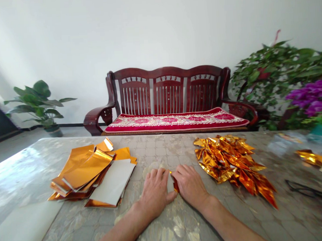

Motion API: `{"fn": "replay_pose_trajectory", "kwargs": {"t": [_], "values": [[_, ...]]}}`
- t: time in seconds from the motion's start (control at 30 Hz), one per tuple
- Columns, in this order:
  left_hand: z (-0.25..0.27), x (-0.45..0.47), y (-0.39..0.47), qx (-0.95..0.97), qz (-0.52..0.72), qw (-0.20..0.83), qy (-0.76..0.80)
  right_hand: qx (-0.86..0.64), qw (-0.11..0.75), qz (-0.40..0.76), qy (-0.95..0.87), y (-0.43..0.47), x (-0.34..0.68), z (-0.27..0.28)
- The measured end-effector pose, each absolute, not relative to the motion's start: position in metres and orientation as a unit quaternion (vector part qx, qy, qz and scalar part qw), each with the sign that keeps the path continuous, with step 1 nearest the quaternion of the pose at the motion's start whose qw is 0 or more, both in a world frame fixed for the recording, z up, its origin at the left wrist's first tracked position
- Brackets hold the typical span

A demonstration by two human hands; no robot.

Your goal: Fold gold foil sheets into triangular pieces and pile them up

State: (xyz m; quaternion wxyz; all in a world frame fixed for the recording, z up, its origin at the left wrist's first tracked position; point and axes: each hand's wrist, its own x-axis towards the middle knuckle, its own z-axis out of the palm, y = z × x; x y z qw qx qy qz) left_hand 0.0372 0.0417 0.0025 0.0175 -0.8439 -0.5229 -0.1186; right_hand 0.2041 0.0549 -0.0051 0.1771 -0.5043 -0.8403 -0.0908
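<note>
A sheet of gold foil paper (170,184) lies on the table between my two hands, its pale back and a folded gold edge showing in the gap. My left hand (156,188) presses on its left part, fingers bent together and the thumb reaching toward the fold. Curled over the right edge, my right hand (190,185) grips the paper and hides most of that side. Left of my hands is a loose stack of flat gold foil sheets (88,167), some with the pale side up. To the right sits a heap of folded gold foil pieces (230,163).
A pale sheet (26,224) lies at the table's left front. On the right are black-framed glasses (310,191), clear plastic (286,144) and another gold piece (315,159). Beyond the patterned table (162,149) stands a wooden bench (167,87), with plants on both sides.
</note>
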Motion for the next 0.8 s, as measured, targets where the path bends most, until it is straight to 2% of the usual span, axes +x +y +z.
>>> {"fn": "replay_pose_trajectory", "kwargs": {"t": [0.23, 0.53, 0.8], "values": [[0.004, 0.035, 0.042, -0.85, -0.116, 0.012, -0.514, -0.504, 0.171, -0.064, -0.844, 0.054, 0.205, -0.001], [0.005, 0.035, 0.04, -0.844, -0.116, 0.005, -0.523, -0.474, 0.21, 0.084, -0.851, 0.067, 0.227, -0.001], [0.003, 0.04, 0.036, -0.828, -0.157, -0.024, -0.537, -0.441, 0.202, 0.092, -0.87, 0.067, 0.23, 0.004]]}}
